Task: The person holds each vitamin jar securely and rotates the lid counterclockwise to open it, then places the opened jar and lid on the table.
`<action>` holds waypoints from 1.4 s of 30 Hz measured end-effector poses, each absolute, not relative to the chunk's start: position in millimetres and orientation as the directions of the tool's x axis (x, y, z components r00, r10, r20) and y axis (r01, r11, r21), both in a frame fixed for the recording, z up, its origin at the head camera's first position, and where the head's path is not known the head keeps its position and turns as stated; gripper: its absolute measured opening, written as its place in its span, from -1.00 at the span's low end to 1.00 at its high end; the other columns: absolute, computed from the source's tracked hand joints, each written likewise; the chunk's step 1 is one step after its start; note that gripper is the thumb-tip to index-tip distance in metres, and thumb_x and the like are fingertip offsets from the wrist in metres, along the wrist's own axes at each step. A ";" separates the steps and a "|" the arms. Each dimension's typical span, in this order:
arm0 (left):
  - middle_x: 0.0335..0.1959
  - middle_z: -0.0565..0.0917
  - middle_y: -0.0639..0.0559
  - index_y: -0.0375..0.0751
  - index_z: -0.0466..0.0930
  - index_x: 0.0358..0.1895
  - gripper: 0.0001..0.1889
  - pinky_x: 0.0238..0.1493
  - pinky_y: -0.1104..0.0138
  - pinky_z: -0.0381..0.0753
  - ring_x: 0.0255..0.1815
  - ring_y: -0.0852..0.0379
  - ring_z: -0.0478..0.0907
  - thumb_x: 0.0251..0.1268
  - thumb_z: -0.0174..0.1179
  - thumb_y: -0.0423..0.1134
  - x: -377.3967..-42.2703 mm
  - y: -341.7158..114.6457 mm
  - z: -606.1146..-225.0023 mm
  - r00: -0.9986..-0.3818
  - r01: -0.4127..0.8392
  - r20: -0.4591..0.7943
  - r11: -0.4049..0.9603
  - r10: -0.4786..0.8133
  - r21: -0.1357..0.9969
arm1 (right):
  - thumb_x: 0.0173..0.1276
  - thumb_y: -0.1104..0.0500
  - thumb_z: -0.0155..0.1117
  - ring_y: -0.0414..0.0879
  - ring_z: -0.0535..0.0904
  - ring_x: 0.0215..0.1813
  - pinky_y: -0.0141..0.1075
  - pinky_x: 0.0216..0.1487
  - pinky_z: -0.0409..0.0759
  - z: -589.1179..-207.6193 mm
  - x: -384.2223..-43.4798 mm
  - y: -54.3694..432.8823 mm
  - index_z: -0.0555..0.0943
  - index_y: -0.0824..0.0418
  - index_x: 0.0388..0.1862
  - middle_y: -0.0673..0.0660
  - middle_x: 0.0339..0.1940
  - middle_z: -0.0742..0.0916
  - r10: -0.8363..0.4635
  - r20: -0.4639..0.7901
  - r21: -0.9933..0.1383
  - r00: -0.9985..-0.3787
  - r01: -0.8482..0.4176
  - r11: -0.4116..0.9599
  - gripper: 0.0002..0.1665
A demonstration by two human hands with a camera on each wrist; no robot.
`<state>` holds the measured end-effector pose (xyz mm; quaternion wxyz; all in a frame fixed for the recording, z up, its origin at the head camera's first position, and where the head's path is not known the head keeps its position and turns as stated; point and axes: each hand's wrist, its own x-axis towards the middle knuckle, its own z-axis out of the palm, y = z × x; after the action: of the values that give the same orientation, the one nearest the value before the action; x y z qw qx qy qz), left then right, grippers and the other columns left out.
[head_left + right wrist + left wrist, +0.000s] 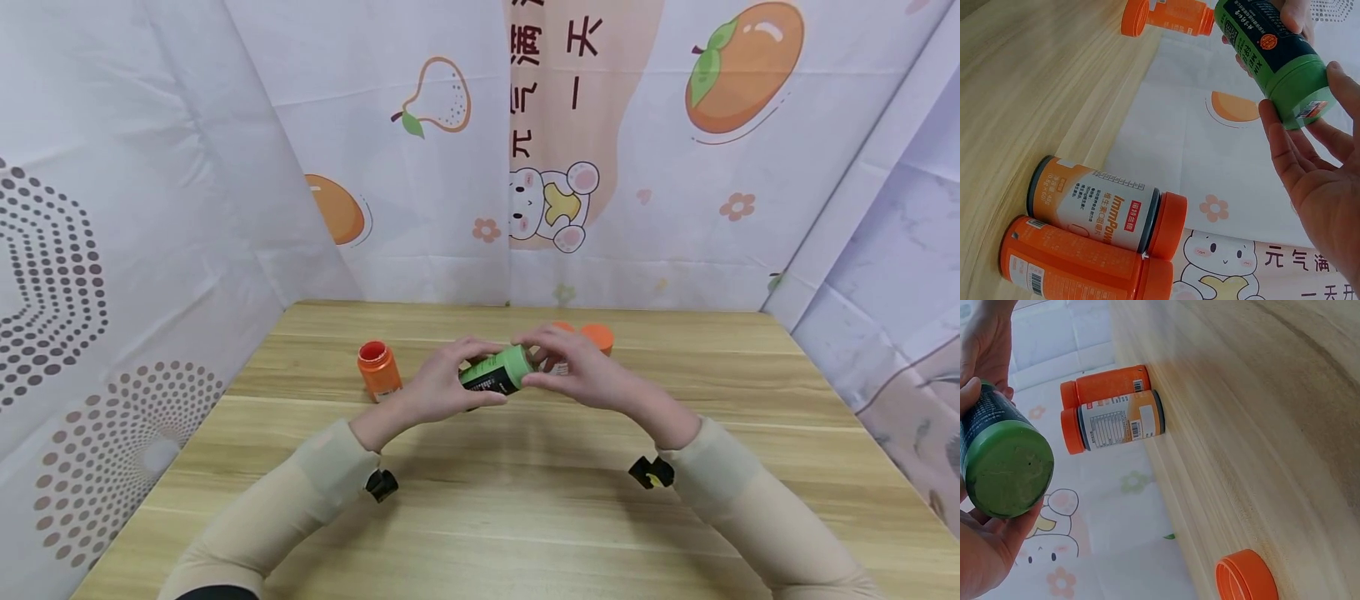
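A green bottle (491, 372) with a dark label is held tilted above the table between both hands. My left hand (442, 383) grips its body near the base, and the plain green base (1011, 472) faces the left wrist camera. At the other end, the fingers and thumb of my right hand (581, 367) hold the green lid (1300, 94), which bears a small sticker. Left of the hands stands an orange bottle (377, 372) with its mouth uncovered. A loose orange lid (1247, 575) lies on the table, hidden in the head view.
Behind my right hand two capped bottles stand side by side: an orange one (1072, 259) and a white-and-orange one (1094, 200). The wooden table (510, 517) ends at a printed curtain (450, 183) at the back.
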<state>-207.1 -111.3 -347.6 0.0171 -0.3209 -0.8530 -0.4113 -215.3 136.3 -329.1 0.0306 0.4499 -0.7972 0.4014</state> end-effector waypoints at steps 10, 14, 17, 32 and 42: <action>-0.12 0.56 0.13 -0.08 0.57 0.19 -0.39 -0.24 0.29 0.59 -0.18 0.16 0.49 0.01 0.50 -0.06 -207.4 -112.7 -347.1 -0.793 0.567 0.285 0.481 0.538 0.669 | 0.20 0.31 0.44 -0.11 0.63 -0.17 -0.25 -0.15 0.63 -329.0 -213.6 135.9 0.51 0.35 0.20 0.13 -0.05 0.58 -0.696 0.402 -0.609 -0.595 -0.741 0.282 -0.42; -0.11 0.56 0.12 -0.09 0.57 0.19 -0.40 -0.24 0.29 0.58 -0.17 0.15 0.48 0.02 0.50 -0.05 -207.6 -112.9 -347.6 -0.789 0.566 0.277 0.474 0.548 0.675 | 0.19 0.31 0.44 -0.10 0.64 -0.18 -0.24 -0.15 0.63 -329.3 -213.1 136.0 0.51 0.36 0.20 0.14 -0.05 0.58 -0.697 0.400 -0.606 -0.595 -0.742 0.286 -0.42; -0.10 0.57 0.11 -0.10 0.57 0.19 -0.40 -0.23 0.28 0.58 -0.16 0.14 0.48 0.02 0.50 -0.07 -207.8 -112.5 -348.2 -0.787 0.566 0.275 0.469 0.551 0.678 | 0.19 0.31 0.44 -0.09 0.64 -0.18 -0.19 -0.16 0.64 -329.3 -212.4 136.1 0.52 0.38 0.19 0.14 -0.05 0.58 -0.696 0.400 -0.604 -0.596 -0.743 0.288 -0.42; -0.11 0.60 0.14 -0.11 0.60 0.15 -0.41 -0.22 0.29 0.57 -0.17 0.17 0.50 0.00 0.50 -0.04 -207.9 -107.9 -345.6 -0.773 0.586 0.282 0.467 0.569 0.662 | 0.17 0.30 0.46 -0.11 0.64 -0.20 -0.26 -0.32 0.65 -328.6 -208.9 141.5 0.52 0.39 0.20 0.11 -0.11 0.58 -0.692 0.407 -0.588 -0.596 -0.751 0.301 -0.40; -0.13 0.61 0.15 -0.13 0.61 0.14 -0.45 -0.20 0.24 0.58 -0.14 0.16 0.50 0.02 0.49 -0.09 -212.8 -108.8 -349.7 -0.759 0.552 0.242 0.400 0.604 0.732 | 0.15 0.30 0.48 -0.12 0.64 -0.21 -0.33 -0.47 0.61 -328.6 -209.3 144.4 0.54 0.36 0.17 0.10 -0.11 0.56 -0.727 0.457 -0.524 -0.513 -0.815 0.246 -0.41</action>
<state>-212.8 -108.8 -349.7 -0.0308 -0.3456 -0.8361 -0.4250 -209.3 144.4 -328.6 0.0599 0.4898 -0.7869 0.3705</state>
